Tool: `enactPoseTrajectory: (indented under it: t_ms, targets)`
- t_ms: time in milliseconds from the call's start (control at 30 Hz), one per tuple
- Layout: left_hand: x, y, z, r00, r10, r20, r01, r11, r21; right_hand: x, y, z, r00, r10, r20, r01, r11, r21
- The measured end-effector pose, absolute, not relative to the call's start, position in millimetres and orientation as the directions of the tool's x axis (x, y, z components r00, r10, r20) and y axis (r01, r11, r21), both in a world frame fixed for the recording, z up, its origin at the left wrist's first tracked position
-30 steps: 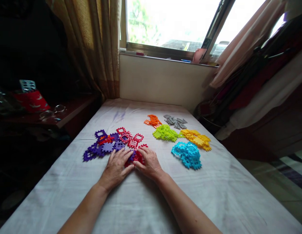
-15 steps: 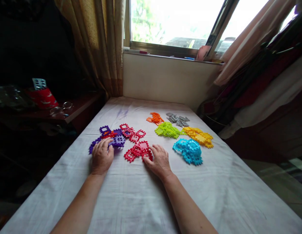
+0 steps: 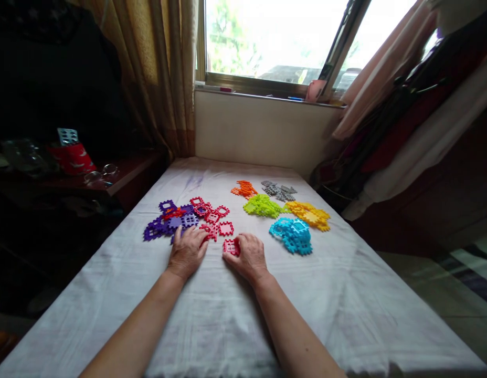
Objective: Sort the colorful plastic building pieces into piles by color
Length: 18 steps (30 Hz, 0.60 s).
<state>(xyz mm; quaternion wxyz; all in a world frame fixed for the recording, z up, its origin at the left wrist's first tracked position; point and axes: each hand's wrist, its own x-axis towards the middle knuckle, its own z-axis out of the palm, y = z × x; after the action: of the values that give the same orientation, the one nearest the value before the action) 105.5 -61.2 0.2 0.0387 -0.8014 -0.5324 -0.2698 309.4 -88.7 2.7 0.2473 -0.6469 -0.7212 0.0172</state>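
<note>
Five colours lie in heaps right of centre on the sheet: orange heap, grey heap, green heap, yellow heap, blue heap; green and yellow meet at the edges. Left of centre, purple heap and red pieces adjoin, partly overlapping; orange-red bits sit on the purple. Judged so: most colours parted, red and purple not fully. Right hand: thumb and fingers closed on a red piece, nearer the person than the other reds. Left hand: fingers bent down beside purple and red; whether gripping, cannot tell. Red piece: squarish, toothed rim, window-like openings, partly covered by fingers.
</note>
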Motion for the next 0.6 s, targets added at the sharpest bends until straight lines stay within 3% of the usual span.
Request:
enactPoseTrajectory:
  t_ms: [267,433,600]
  targets:
    - [90.0,-63.7,-8.9,0.070,0.798,0.598,0.930,-0.268,0.250,328.6,-76.3,-6.2,0.263,0.882,0.390,0.927,-0.118,-0.357]
    - [92.7,-61.5,-9.0,0.102,0.817,0.567,0.938,-0.268,0.219,322.7,-76.5,-5.4,0.092,0.899,0.429,0.947,0.054,-0.316]
    - [98.3,-61.5,-5.2,0.399,0.789,0.467,0.857,-0.502,0.115,306.2,-68.4,5.1,-0.090,0.924,0.370,0.940,0.202,-0.275]
